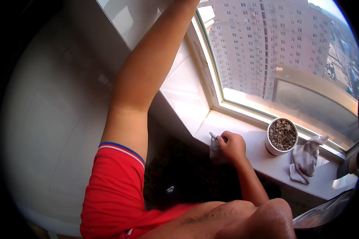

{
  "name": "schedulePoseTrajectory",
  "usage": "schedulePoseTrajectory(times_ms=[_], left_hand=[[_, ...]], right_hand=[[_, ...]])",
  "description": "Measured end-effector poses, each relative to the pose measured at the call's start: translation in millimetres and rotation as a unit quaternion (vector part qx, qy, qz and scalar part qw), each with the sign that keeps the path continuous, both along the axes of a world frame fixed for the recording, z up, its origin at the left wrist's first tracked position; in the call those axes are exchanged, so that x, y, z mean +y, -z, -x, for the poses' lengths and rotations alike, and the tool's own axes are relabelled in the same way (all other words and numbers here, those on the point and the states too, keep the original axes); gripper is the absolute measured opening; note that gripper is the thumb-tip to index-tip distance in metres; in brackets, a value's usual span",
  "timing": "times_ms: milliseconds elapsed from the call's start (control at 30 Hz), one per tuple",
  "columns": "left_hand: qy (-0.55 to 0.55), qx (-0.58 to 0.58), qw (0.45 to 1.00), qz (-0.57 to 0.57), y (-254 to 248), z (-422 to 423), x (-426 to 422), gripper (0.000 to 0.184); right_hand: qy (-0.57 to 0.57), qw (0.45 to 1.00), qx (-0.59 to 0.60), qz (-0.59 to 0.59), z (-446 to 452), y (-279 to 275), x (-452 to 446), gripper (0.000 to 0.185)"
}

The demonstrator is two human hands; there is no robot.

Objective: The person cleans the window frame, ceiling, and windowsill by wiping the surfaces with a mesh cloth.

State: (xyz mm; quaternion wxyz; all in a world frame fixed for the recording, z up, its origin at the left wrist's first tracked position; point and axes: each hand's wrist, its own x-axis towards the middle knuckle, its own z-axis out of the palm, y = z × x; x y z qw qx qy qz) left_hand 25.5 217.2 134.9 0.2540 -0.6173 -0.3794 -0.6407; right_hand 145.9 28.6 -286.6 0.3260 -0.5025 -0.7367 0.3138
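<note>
A big window [283,71] filled the space from 12 to 3 o'clock, with a tall apartment block [247,44] outside, and a pale sill [275,164] ran beneath it towards 4 o'clock. The left arm [147,67] stretched up to 12 o'clock, its hand beyond the edge of view, so its grip could not be told. On the sill lay a crumpled, stained cloth [306,161], near half past three, just beside a white pot [282,136] of coarse, dry-looking fill standing upright at 3 o'clock. The right hand [231,145], at 4 o'clock, was curled nearly closed, pinching a small grey rag [215,150] that hung from its 9 o'clock side at the sill's near edge. Handling of that rag seemed under way rather than complete, as it was not yet set down; how much remained, the view did not settle.
</note>
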Motion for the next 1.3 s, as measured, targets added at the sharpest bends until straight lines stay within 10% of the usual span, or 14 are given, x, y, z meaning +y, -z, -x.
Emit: schedulePoseTrajectory(times_ms=[467, 667, 967, 1100, 1300], left_hand=[[-0.116, 0.259, 0.949, -0.138, 25.6, 1.8, -5.0, 0.065], [-0.168, 0.148, 0.975, 0.011, 27.1, -9.2, -25.4, 0.065], [-0.084, 0.123, 0.97, -0.193, 34.8, 22.3, 10.1, 0.061], [0.081, -0.063, 0.991, 0.082, 46.1, 21.0, -29.1, 0.066], [0.103, -0.091, 0.984, 0.115, 44.7, 8.7, -44.0, 0.082]], right_hand=[[0.0, 1.0, 0.005, -0.008, -1.6, 0.8, -1.3, 0.029], [-0.005, 1.0, 0.01, -0.012, -2.1, 2.8, -0.8, 0.029], [-0.005, 1.0, 0.019, 0.006, -2.1, 1.1, -2.4, 0.028], [-0.008, 1.0, 0.014, 0.002, -1.8, 3.2, -1.1, 0.028], [-0.005, 1.0, 0.012, 0.0, -0.5, 2.2, -1.1, 0.028]])
